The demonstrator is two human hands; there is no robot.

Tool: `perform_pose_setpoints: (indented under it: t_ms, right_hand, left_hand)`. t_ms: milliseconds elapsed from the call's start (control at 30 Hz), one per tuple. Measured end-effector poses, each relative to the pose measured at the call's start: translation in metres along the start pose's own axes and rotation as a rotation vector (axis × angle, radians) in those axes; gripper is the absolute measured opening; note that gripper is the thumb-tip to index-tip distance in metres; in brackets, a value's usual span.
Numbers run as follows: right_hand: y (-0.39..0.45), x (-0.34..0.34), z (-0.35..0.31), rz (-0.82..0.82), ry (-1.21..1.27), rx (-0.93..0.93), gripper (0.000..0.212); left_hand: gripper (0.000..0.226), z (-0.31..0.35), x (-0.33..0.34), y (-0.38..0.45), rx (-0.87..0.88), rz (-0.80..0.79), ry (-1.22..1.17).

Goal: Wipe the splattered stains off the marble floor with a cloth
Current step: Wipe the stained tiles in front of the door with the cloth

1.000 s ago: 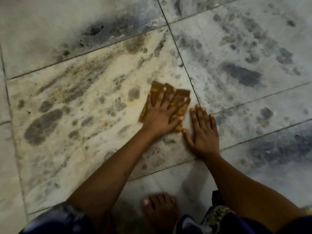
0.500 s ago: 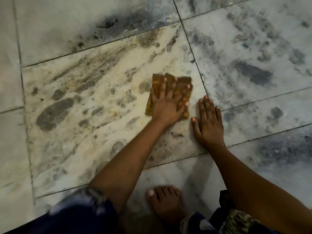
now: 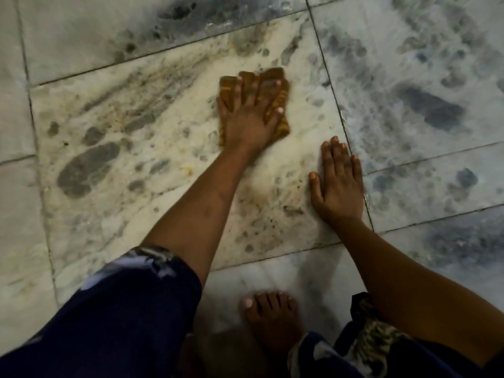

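Left hand [image 3: 249, 115] lies flat on the cloth [image 3: 281, 105], fingers spread and straight, pressing it to the floor [image 3: 272, 173]; no pinch, nothing curled round it. Cloth is a folded brown pad at the far right of the cream tile, long axis running near to far, just left of the seam. Right hand [image 3: 339, 184] is flat on the floor too, empty, bracing, nearer than the cloth and to its right, apart from it.

Key relation: the brownish stains [image 3: 131, 110] streak off to the left of the cloth, on the same tile; some specks also lie near, between the hands. Left hand already sits on the cloth, so the next stroke likely goes left.

Versus a second ago: cloth and left hand have slid farther from the body; right hand has kept its place by the seam.
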State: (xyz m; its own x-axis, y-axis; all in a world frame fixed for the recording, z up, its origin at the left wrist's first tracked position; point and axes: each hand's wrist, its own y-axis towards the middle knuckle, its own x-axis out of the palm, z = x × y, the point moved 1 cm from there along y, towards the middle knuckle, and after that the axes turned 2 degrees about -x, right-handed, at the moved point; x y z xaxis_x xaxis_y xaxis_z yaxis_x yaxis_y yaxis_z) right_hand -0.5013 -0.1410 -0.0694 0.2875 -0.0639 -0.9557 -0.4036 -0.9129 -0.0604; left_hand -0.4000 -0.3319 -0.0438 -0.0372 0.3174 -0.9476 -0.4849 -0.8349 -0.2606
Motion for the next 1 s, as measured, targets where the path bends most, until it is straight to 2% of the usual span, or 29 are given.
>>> perform_pose_setpoints:
  t_ms: [133, 233, 300, 367, 433, 500, 533, 633, 733, 833, 900, 1000]
  right_hand:
    - [0.000, 0.002, -0.001, 0.003, 0.000, -0.006, 0.066]
    - [0.000, 0.000, 0.000, 0.017, -0.010, -0.011, 0.065]
    - [0.000, -0.001, -0.002, 0.021, -0.014, -0.017, 0.065]
    - [0.000, -0.001, -0.003, 0.022, -0.016, -0.007, 0.066]
    - [-0.001, -0.001, -0.003, 0.024, -0.019, -0.007, 0.066]
    - [-0.002, 0.000, -0.005, 0.035, -0.018, -0.013, 0.066]
    - [-0.002, 0.001, -0.006, 0.034, -0.007, 0.002, 0.066]
    - [-0.001, 0.006, -0.017, 0.033, 0.047, 0.074, 0.068]
    - [0.002, 0.006, -0.024, 0.012, 0.087, -0.034, 0.065]
    - [0.004, 0.007, -0.028, -0.011, 0.053, -0.145, 0.063]
    - [0.006, 0.009, -0.034, -0.020, 0.035, -0.155, 0.063]
    - [0.009, 0.012, -0.043, -0.042, 0.006, -0.160, 0.064]
  left_hand:
    - [0.055, -0.072, -0.003, -0.035, -0.277, 0.062, -0.026]
    - [0.061, -0.066, 0.014, -0.096, -0.431, 0.054, 0.004]
    - [0.066, -0.027, 0.032, -0.128, -0.345, 0.013, 0.021]
    - [0.063, 0.007, 0.041, -0.131, -0.152, -0.007, 0.005]
    - [0.058, 0.013, 0.035, -0.106, 0.010, -0.027, -0.014]
    - [0.056, -0.002, 0.023, -0.078, 0.083, -0.018, 0.018]
    - [0.055, -0.014, 0.016, -0.066, 0.060, -0.030, 0.019]
    - [0.055, -0.071, 0.000, -0.055, -0.170, -0.013, -0.061]
    - [0.056, -0.128, 0.001, -0.094, -0.374, 0.094, -0.055]
    - [0.059, -0.115, 0.024, -0.155, -0.622, 0.181, -0.067]
    - [0.064, -0.070, 0.038, -0.174, -0.613, 0.165, -0.105]
    - [0.061, -0.022, 0.048, -0.165, -0.382, 0.104, -0.078]
